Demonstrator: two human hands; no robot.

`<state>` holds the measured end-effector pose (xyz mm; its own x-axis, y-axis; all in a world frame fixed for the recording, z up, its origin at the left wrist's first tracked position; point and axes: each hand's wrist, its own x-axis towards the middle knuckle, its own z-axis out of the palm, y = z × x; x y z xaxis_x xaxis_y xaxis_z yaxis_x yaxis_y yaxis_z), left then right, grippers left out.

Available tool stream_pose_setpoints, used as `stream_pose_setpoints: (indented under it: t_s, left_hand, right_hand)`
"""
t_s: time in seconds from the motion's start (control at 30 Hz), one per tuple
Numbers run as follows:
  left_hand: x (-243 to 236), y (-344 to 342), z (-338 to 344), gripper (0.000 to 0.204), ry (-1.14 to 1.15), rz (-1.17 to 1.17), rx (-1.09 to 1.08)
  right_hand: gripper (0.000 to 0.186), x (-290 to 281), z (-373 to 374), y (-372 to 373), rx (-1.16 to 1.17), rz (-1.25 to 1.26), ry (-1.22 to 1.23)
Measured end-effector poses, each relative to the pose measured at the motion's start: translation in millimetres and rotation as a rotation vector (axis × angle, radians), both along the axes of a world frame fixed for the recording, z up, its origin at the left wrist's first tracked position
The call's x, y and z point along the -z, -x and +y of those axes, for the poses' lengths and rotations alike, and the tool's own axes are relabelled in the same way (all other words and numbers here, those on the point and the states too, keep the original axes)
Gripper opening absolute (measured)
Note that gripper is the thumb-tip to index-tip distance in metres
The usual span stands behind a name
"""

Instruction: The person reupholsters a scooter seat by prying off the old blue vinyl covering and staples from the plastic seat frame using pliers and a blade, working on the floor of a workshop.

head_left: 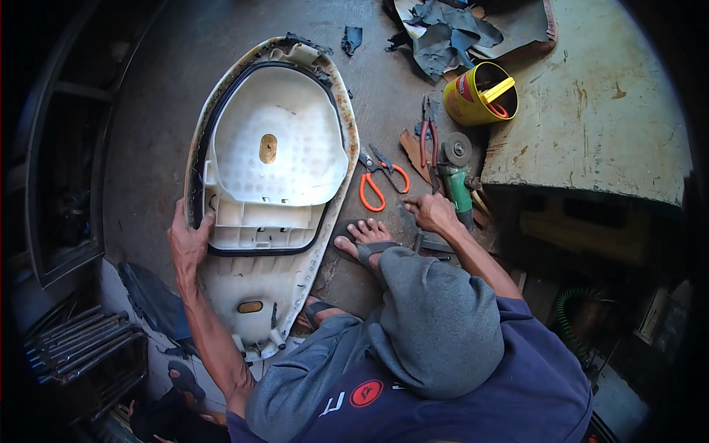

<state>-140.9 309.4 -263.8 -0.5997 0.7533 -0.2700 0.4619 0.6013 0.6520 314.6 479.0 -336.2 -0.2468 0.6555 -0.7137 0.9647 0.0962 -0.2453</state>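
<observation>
A long white plastic seat base, like a motorcycle seat's (251, 284), lies with its hollow underside up, tapering toward me. A black rubber seal (201, 140) runs around its raised middle part. My left hand (190, 235) grips its left edge, thumb inside the rim and fingers outside. My right hand (434, 213) reaches over the floor to the right, fingers partly stretched out, with nothing visible in them. Just beyond its fingertips lie orange-handled scissors (374, 193), partly spread. A green angle grinder (459, 188) lies right beside that hand.
Red-handled pliers (428, 140) lie beyond the grinder. A yellow tub (461, 103) holding a yellow-handled tool stands near a worn table (591, 111). Torn dark covering scraps (443, 37) are heaped at the back. My sandaled foot (365, 240) is beside the base; another person's foot (185, 378) shows lower left.
</observation>
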Motion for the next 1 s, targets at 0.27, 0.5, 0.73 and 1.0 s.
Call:
stream_pose_setpoints:
  t_s: [0.27,0.5,0.73,1.0]
  left_hand:
    - [-39,-12,-8,0.049,0.128,0.082,-0.037]
    - [-39,-33,-43,0.053,0.157,0.141,-0.120]
    - [-37,-35,-54,0.052,0.162,0.179,-0.211]
    - [-38,-40,-48,0.052,0.159,0.173,-0.220]
  right_hand:
    - [0.037,57,-13,-30,0.132,0.098,-0.583]
    - [0.029,60,4,-18,0.212,-0.025,-0.456]
    - [0.032,60,4,16,0.150,0.363,-0.482]
    - [0.039,-4,69,149,-0.186,0.333,-0.290]
